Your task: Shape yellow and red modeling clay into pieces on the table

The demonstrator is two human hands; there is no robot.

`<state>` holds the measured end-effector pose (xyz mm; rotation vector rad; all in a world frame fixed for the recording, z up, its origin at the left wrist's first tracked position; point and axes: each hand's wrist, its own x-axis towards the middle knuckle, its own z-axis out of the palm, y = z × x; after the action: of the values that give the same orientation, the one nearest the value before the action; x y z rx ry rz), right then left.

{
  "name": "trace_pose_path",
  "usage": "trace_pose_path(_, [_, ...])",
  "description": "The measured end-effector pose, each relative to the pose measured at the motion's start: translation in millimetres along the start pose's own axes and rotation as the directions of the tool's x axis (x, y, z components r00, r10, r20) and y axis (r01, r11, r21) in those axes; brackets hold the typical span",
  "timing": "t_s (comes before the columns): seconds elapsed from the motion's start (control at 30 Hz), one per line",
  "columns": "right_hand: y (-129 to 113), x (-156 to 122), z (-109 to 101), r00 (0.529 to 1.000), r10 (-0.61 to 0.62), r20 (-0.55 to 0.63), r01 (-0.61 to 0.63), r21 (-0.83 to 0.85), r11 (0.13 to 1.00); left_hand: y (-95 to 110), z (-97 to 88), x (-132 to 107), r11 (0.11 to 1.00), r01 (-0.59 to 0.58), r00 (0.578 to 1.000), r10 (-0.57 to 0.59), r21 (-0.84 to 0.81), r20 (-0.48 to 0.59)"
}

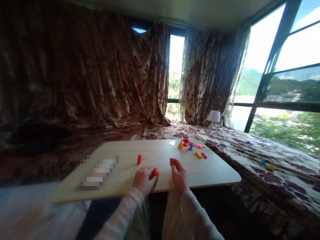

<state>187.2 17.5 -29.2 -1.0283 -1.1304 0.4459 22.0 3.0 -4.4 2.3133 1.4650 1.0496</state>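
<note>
My left hand [143, 180] rests low over the near part of the pale wooden table [120, 180]. Its thumb and forefinger close round a small red ball [155, 172]. A short red stick [139, 159], perhaps modelling clay, stands just beyond that hand. To the right, my right hand [179, 175] is held on its edge near the tabletop, palm turned toward the left, fingers loosely bent and apart from the thumb. Nothing shows in it, and a gap separates it from the ball.
At the table's far right are a yellow figure [180, 144], a blue figure [191, 146], a pink flat toy [199, 146], a yellow stick [198, 154] and a pink stick [204, 155]. A blurred-out item [100, 173] lies left. A white lamp [213, 116] stands behind.
</note>
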Motion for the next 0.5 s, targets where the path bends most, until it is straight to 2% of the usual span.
trace_pose_path(0.1, [-2.4,-1.0,-0.1,0.998,0.008,0.065,-0.009,0.020,1.000,-5.1,0.1,-0.2,0.994,0.038,0.999,-0.040,-0.107,-0.024])
trace_pose_path(0.17, [-6.9,-2.5,0.3,0.987,0.007,0.161,-0.014,0.044,0.999,-6.2,1.7,1.1,0.976,0.071,0.996,-0.081,-0.205,-0.038])
trace_pose_path(0.27, [-15.4,-5.3,1.8,0.943,-0.006,0.331,-0.021,0.079,0.997,-4.9,6.1,5.1,0.933,0.105,0.991,-0.127,-0.345,-0.040])
trace_pose_path(0.33, [-19.5,-6.6,3.2,0.916,-0.010,0.401,-0.029,0.089,0.996,-2.5,9.9,7.9,0.904,0.117,0.989,-0.145,-0.410,-0.037])
trace_pose_path(0.5, [-19.3,-7.2,4.2,0.908,0.023,0.418,-0.063,0.082,0.995,3.3,16.6,7.9,0.884,0.144,0.987,-0.163,-0.445,-0.003])
